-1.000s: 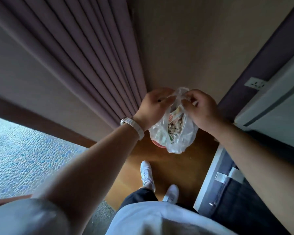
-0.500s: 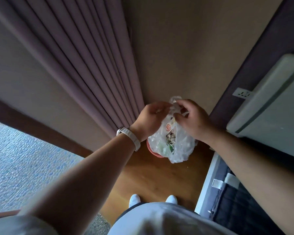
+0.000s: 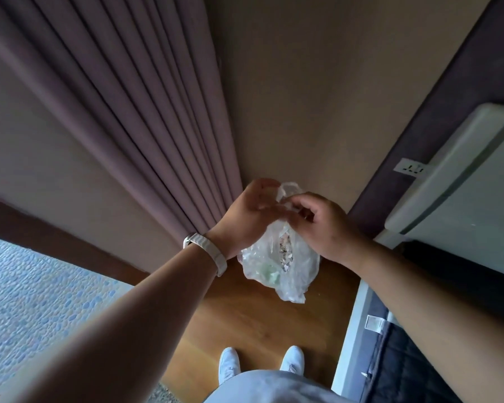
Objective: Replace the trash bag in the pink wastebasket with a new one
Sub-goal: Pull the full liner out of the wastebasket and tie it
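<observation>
Trash bag [image 3: 280, 266], full and clear, hangs over the wooden floor [image 3: 245, 315] with its neck gathered between my hands: left hand [image 3: 249, 216] curled round the plastic, right hand [image 3: 323, 228] pinching a loop of it from the right. The pink wastebasket, whose rim showed under the bag half a second ago, is now out of sight; I judge the old bag lifted free and nearly knotted.
</observation>
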Demonstrator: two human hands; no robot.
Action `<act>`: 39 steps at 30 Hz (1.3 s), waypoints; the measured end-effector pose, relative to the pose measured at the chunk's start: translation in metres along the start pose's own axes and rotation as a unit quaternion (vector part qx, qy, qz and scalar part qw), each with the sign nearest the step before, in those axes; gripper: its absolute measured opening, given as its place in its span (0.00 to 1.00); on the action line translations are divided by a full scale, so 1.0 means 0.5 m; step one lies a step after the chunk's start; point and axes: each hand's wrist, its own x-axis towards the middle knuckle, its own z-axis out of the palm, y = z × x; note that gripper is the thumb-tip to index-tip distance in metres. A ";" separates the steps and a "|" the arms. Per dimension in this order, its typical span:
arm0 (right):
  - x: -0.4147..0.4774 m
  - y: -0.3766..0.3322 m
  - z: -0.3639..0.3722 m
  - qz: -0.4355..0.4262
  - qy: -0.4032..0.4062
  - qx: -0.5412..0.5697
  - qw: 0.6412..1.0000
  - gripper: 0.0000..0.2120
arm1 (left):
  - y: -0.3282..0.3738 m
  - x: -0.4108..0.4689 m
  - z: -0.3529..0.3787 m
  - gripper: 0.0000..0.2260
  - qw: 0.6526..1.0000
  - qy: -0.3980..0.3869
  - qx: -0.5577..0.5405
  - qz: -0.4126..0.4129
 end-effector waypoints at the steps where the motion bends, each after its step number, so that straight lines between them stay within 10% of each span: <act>1: 0.003 -0.001 0.002 -0.003 0.009 -0.001 1.000 0.16 | 0.003 0.001 -0.004 0.15 1.000 -0.005 -0.007 -0.008; 15: 0.035 -0.032 0.026 0.043 0.042 0.001 0.998 0.04 | 0.007 0.007 -0.048 0.07 0.996 -0.036 0.081 -0.016; 28: 0.081 -0.073 0.037 0.173 0.080 0.039 0.981 0.04 | 0.002 -0.019 -0.052 0.07 0.994 0.017 -0.109 -0.004; 39: 0.070 -0.101 0.033 0.267 0.050 0.188 0.944 0.09 | 0.031 -0.034 -0.062 0.11 0.978 -0.019 0.147 0.144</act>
